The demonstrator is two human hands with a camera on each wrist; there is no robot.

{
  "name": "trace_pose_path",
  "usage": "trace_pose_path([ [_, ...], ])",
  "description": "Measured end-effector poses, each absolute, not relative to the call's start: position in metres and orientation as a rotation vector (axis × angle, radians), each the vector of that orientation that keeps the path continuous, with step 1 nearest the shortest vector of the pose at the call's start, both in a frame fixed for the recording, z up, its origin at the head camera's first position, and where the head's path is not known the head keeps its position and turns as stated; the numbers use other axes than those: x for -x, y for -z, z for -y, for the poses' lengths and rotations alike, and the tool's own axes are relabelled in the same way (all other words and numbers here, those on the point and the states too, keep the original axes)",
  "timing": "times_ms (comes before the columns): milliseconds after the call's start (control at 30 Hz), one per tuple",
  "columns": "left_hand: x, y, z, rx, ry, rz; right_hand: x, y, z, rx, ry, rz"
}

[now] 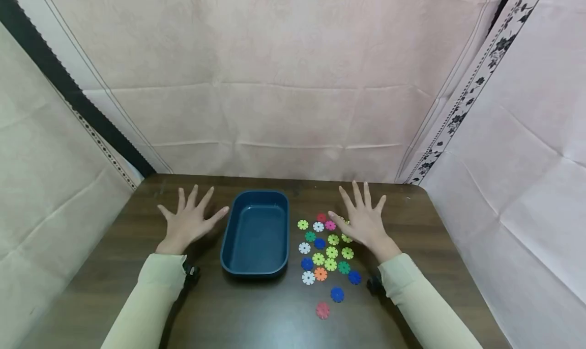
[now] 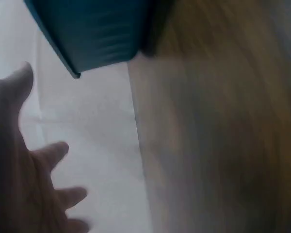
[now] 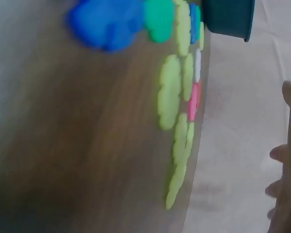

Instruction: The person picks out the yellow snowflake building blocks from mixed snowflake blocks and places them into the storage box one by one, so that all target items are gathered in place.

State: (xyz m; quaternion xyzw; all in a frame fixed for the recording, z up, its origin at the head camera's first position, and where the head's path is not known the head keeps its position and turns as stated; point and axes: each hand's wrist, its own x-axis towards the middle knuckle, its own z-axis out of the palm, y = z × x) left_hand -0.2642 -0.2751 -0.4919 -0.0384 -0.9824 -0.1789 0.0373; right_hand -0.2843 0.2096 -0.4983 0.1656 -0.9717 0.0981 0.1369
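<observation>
My left hand [image 1: 185, 224] hovers with spread fingers over the table to the left of a dark blue rectangular tray [image 1: 223, 247], holding nothing. Also spread and holding nothing, my right hand [image 1: 365, 224] is at the right edge of a loose group of small flower-shaped discs. Among them are yellow-green discs [image 1: 331, 252], a blue disc [image 1: 337, 294], a white disc [image 1: 309, 278], an orange disc [image 1: 320, 273], a green disc [image 1: 344, 267] and a pink disc [image 1: 330, 225]. The right hand covers part of the group's far corner in the head view. In the left wrist view the tray [image 2: 97, 34] lies beyond the thumb.
A brown wooden table [image 1: 215, 313] carries everything. White cloth [image 1: 293, 115] hangs behind its far edge, with more cloth at both sides. One reddish disc [image 1: 322, 310] lies nearest the front, apart from the group. Dark wrist devices [image 1: 191, 275] are strapped below the hands.
</observation>
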Motion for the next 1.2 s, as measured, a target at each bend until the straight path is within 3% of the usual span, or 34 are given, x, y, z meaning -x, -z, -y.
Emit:
trace_pose_path([
  [200,0.283,0.522,0.262,0.220,1.939,2.741,0.302,0.499,-0.177,-0.948,-0.749,2.851],
  [333,0.290,0.539,0.255,0.284,2.376,2.404,0.317,0.503,-0.151,-1.102,-0.760,2.944],
  [933,0.274,0.550,0.243,0.230,2.459,2.253,0.321,0.514,-0.123,-1.092,-0.682,3.107],
  [1200,0.284,0.543,0.240,0.192,2.436,2.264,0.331,0.507,-0.122,-1.062,-0.762,3.140],
])
